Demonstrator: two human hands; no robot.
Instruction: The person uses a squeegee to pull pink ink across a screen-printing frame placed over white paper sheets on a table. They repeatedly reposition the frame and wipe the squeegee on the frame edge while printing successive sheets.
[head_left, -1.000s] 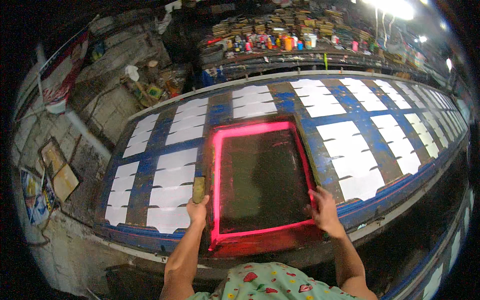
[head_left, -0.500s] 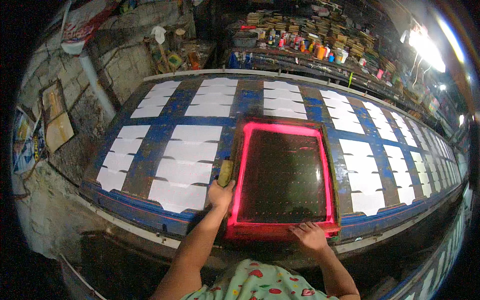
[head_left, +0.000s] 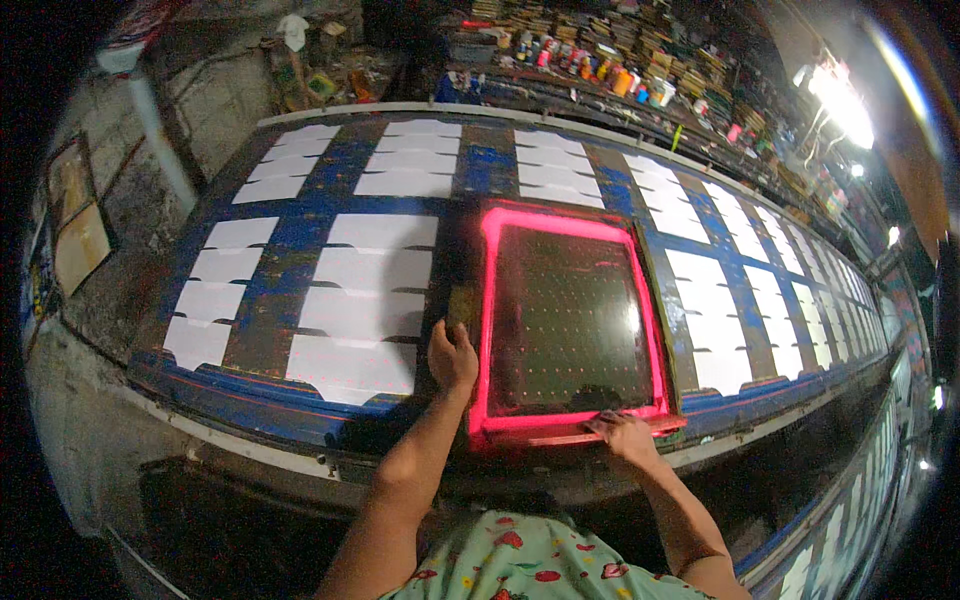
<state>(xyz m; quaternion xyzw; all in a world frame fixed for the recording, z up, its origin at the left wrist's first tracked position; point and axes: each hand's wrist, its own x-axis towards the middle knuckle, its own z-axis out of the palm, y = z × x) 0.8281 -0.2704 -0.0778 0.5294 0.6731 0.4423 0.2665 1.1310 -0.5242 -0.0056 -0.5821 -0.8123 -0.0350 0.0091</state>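
Note:
A screen printing frame (head_left: 570, 320) with a bright pink border and dark, dotted mesh stands over the long table in front of me. My left hand (head_left: 453, 352) is closed at its left side, next to a dull yellow block (head_left: 461, 308) on that edge. My right hand (head_left: 622, 436) grips the near rail, fingers over the pinkish-red wood and part of them hidden. The left side looks slightly lifted, with a dark shadow beside it. What lies under the frame cannot be seen. White paper sheets (head_left: 368, 320) lie in overlapping columns to its left.
The blue and brown stained table (head_left: 262, 300) carries more white sheets (head_left: 707, 330) to the right and along the far side. Behind it, a shelf (head_left: 560, 85) holds paint bottles (head_left: 622, 82) and stacked boards. A lit lamp (head_left: 843, 105) hangs upper right. A rough wall stands left.
The view has shifted, so the table sits higher and further left. A shadow now falls on the sheets left of the frame, and the mesh dots show more clearly. Both hands remain on the frame.

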